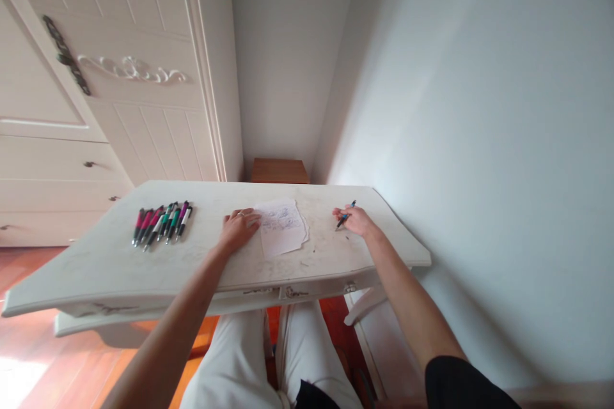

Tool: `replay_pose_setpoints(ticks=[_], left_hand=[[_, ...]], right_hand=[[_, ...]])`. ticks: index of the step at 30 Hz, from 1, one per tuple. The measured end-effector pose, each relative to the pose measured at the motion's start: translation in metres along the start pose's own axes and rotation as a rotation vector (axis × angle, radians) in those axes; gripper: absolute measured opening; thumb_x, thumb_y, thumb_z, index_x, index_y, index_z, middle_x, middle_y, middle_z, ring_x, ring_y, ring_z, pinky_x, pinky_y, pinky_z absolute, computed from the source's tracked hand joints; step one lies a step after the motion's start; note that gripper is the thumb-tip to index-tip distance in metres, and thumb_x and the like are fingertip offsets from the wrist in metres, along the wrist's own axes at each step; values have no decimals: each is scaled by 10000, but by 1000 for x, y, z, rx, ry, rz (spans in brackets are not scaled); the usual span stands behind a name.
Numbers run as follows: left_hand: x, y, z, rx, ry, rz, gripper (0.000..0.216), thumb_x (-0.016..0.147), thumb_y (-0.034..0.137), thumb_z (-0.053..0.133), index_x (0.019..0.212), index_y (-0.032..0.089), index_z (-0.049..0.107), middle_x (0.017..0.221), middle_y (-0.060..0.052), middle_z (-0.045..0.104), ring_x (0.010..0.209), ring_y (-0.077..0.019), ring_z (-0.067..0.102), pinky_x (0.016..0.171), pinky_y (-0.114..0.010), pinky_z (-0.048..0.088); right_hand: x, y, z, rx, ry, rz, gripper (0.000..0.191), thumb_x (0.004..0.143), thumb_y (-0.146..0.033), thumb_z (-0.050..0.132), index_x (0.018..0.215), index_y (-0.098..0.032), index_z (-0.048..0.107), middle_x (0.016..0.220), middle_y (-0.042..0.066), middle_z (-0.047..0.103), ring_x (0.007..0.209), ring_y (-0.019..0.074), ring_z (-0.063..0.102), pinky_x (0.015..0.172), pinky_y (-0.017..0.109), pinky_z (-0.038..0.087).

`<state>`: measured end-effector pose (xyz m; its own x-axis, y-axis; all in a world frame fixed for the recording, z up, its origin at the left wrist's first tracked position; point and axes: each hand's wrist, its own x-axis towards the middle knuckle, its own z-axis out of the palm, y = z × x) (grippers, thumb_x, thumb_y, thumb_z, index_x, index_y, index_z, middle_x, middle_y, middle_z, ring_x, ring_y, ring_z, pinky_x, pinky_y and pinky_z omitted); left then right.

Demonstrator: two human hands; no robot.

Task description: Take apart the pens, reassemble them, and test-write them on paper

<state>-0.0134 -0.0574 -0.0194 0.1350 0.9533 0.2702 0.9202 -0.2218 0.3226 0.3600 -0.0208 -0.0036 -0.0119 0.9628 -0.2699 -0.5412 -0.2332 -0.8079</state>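
Note:
My left hand (pixel 238 228) lies flat with its fingers on the left edge of a stack of white paper sheets (pixel 282 239). Blue handwriting or scribbles cover the upper part of the top sheet, and the right edge looks torn. To the right of the paper, my right hand (pixel 359 220) grips a blue and black pen (pixel 342 221), its tip slanting down toward the tabletop. Several pens (pixel 165 222) in pink, green, white and purple lie side by side in a group, left of my left hand.
The white desk (pixel 206 276) has drawer fronts along its near edge, with small dark bits and marks on top. A pale wardrobe (pixel 158 128) stands at the left, and a plain wall (pixel 480 140) runs along the right. Behind the desk is a brown wooden box-like piece (pixel 281 170).

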Motion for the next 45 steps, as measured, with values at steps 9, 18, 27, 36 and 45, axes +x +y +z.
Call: replay_pose_setpoints(ticks=[9,18,27,36,45], left_hand=[[-3,7,-2,96,-29,91,402,929,375,375,1224,242,614,1395,-82,517,1287,-281,428,1001,-475,335],[-4,8,-2,90,-19,84,391,925,369,387,1207,224,615,1364,-88,547,1268,-280,443,992,-467,334],[-1,2,2,26,3,52,367,903,401,440,1170,251,643,1344,-74,566,1251,-280,460,985,-454,339],[0,4,0,-15,-12,21,382,898,411,444,1176,238,642,1338,-70,573,1263,-284,452,994,-465,333],[-2,4,3,-170,122,-29,309,887,324,491,1126,218,656,1242,-71,635,1148,-263,550,980,-421,395]], right_hand=[[17,-30,-12,-902,207,-174,398,565,-194,857,794,-173,532,565,-14,643,527,179,657,544,282,549],[18,-35,-9,-1567,393,-212,202,717,-261,737,884,-153,698,719,60,726,760,173,698,683,203,487],[7,-27,-5,-1848,522,-206,237,834,-289,568,948,-153,725,1032,176,705,990,266,657,786,310,487],[-4,-38,1,-1827,581,-306,309,876,-278,448,963,-165,723,1033,154,704,953,248,654,748,299,473],[-17,32,56,-1536,100,-606,266,802,-279,478,740,-195,723,762,42,731,748,177,648,666,230,432]])
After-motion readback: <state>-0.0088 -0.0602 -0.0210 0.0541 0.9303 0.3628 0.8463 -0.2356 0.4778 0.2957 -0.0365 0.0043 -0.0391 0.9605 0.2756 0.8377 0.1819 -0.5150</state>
